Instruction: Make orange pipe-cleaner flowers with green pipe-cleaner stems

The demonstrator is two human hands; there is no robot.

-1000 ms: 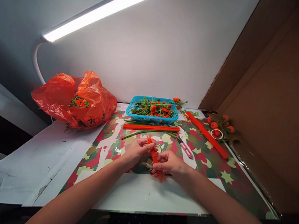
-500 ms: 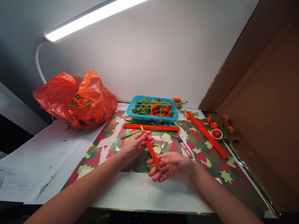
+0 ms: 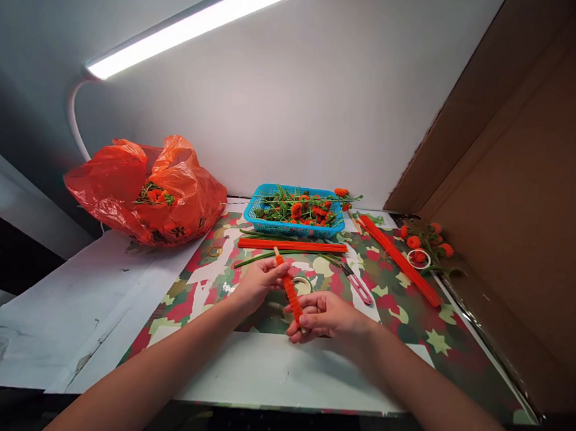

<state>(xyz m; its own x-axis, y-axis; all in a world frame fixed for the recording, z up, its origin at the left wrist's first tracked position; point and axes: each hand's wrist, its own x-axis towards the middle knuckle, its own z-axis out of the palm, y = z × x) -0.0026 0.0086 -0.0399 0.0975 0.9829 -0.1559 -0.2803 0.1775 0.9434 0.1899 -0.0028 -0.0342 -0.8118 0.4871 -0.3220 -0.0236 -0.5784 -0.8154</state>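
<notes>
Blue basket (image 3: 292,229) holds orange flowers (image 3: 296,210) (red bag (image 3: 105,188) too); hands (image 3: 256,284) (image 3: 329,317) grip a fuzzy stick (image 3: 291,295).

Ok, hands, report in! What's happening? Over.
Left hand: holding orange fuzzy stick near its upper end. Right hand: pinching its lower end. Ring-shaped roll behind stick, partly hidden.

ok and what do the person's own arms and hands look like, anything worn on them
The left hand and right hand are bare, with no gloves or rings to be seen. The left forearm and right forearm show no sleeves, watch or bracelet, and no markings stand out.
</notes>
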